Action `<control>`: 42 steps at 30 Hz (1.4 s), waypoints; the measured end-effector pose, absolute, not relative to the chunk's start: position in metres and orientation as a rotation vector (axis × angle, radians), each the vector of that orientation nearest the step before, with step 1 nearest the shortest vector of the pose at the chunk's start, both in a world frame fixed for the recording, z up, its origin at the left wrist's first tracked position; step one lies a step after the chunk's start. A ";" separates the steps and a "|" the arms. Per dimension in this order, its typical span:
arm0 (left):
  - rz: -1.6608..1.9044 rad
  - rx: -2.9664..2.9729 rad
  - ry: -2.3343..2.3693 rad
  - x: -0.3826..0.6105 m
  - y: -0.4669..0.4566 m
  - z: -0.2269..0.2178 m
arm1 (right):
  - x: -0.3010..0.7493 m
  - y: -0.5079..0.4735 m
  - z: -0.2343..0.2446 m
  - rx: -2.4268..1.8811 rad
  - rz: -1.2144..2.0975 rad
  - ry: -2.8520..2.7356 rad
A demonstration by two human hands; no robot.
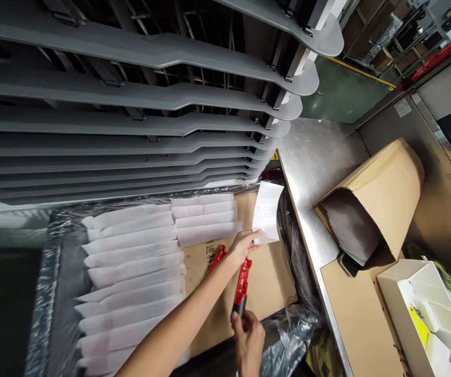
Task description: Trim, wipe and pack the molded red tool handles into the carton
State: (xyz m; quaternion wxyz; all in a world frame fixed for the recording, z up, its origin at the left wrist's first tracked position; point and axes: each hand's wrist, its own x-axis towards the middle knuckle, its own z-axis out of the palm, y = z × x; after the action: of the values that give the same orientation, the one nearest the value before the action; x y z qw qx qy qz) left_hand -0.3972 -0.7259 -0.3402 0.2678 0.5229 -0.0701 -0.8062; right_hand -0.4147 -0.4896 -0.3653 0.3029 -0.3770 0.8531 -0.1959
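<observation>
Sheet (267, 209), likely light, easily creased, we pinched at near corner in left hand (243, 246), above cardboard (270, 288); right hand (251, 337) gripped red part (243, 277), seemingly stiff, by black end (239, 307), sensible hold.

Relative to the left hand (244, 245) gripping the sheet (267, 212): parcels (134, 283) lie left; slats (131, 47), beyond; the part (243, 283) in the right hand (250, 340), nearer; the carton (382, 193), right, on the bench (315, 146).

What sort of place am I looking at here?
Probably a factory floor or packing workshop: identical grey panels are racked one above another, white sleeves lie in overlapping rows, and the green floor behind carries a yellow line.
</observation>
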 end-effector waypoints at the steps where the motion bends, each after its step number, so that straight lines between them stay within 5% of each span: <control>1: -2.171 1.415 -0.211 -0.400 -0.723 -0.342 | -0.422 -0.480 -0.354 -0.969 -0.561 2.299; 8: -2.150 1.340 -0.362 -0.421 -0.690 -0.346 | -0.464 -0.471 -0.303 -0.874 -0.503 2.578; 20: -2.330 1.063 -0.508 -0.420 -0.666 -0.330 | -0.463 -0.478 -0.290 -0.827 -0.569 2.493; 30: -2.697 0.845 -0.624 -0.396 -0.645 -0.322 | -0.468 -0.496 -0.260 -0.542 -0.936 2.574; 42: -2.843 0.841 -0.307 -0.393 -0.608 -0.326 | -0.493 -0.496 -0.252 -0.592 -0.867 2.474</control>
State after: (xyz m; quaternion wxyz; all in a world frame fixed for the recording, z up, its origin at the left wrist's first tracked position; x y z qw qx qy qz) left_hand -0.3926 -0.6082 -0.3263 0.0804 0.2814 -0.1027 -0.9507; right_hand -0.4929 -0.4964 -0.2517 0.2253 -0.2147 0.8969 -0.3142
